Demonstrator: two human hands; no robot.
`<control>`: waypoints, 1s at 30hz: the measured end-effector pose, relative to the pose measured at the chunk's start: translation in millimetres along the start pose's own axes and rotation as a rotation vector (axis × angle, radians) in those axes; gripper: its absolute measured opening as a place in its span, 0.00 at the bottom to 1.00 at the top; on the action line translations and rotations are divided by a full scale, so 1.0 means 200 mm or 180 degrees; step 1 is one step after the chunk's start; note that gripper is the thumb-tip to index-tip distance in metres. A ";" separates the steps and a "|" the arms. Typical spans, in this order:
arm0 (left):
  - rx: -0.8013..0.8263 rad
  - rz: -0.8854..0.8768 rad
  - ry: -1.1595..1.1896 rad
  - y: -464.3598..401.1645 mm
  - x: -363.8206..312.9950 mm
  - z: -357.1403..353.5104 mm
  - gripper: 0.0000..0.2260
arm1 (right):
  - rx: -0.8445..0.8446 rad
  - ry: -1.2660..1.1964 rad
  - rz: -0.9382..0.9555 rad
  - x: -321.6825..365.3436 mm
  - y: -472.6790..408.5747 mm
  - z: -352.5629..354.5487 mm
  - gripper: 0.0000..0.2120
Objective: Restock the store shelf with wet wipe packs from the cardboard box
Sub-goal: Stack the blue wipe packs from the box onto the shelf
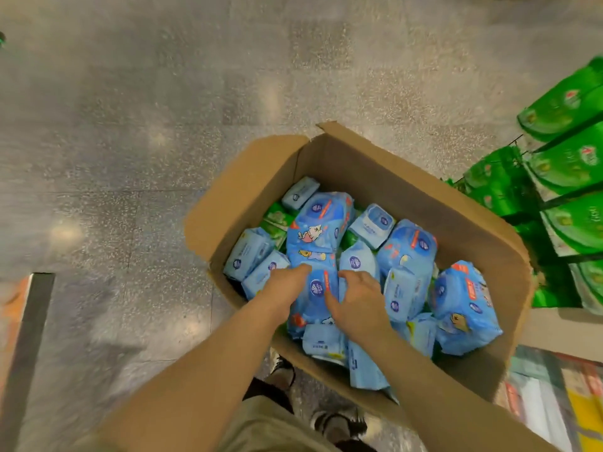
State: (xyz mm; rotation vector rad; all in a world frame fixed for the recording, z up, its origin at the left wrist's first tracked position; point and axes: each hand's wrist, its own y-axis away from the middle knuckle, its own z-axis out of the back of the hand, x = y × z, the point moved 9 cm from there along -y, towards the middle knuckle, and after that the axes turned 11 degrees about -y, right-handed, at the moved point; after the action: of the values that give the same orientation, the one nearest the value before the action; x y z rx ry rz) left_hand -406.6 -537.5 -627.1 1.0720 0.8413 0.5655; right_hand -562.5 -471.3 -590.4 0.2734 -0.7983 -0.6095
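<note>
Head view: left hand (283, 283) and right hand (354, 300) grip long wipe bundle (318, 252), apparently pointing away, in cardboard box (408, 190).

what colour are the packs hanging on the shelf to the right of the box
Green, with small red and white logos. The shelf packs show at the right edge of the head view, blurred.

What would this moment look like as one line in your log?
stage: picking | hands: left and right grip long blue multipack | place: inside cardboard box | shelf: green packs

Retail shop aisle: green product packs (569, 164) ranked on shelving (554, 203) at right, speckled floor (130, 125).
</note>
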 end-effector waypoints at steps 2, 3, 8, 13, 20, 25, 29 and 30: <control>-0.0074 0.0183 0.0265 -0.05 0.04 -0.05 0.42 | 0.0007 0.0318 -0.0053 -0.03 0.00 -0.03 0.21; -0.0112 0.0168 0.0325 -0.08 0.05 -0.07 0.44 | 0.0016 0.0419 -0.0025 -0.05 0.00 -0.03 0.22; -0.0241 0.0126 0.0459 -0.15 0.07 -0.17 0.44 | 0.0211 0.0036 -0.0064 -0.12 0.01 -0.01 0.23; -0.0492 0.0055 0.0334 -0.15 0.11 -0.18 0.42 | 0.0246 -0.0470 -0.0215 -0.14 0.02 0.07 0.21; -0.0804 0.0424 0.0870 -0.06 0.18 -0.15 0.40 | 0.0081 -0.0670 -0.0444 -0.22 0.09 0.12 0.20; -0.0197 0.0501 0.0607 -0.39 0.31 -0.26 0.53 | -0.0008 -0.0828 -0.0653 -0.30 0.14 0.14 0.21; 0.0267 0.0393 0.0728 -0.27 0.20 -0.28 0.34 | -0.0063 -0.0933 -0.0712 -0.31 0.17 0.15 0.22; 0.0295 0.0339 0.0761 -0.23 0.16 -0.27 0.29 | -0.0075 -0.0972 -0.0753 -0.32 0.17 0.14 0.23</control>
State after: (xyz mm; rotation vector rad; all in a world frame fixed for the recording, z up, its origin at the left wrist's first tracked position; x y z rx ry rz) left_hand -431.2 -502.7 -692.0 1.1533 1.0311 0.7609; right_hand -604.0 -406.4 -592.8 0.2585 -1.0602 -0.8968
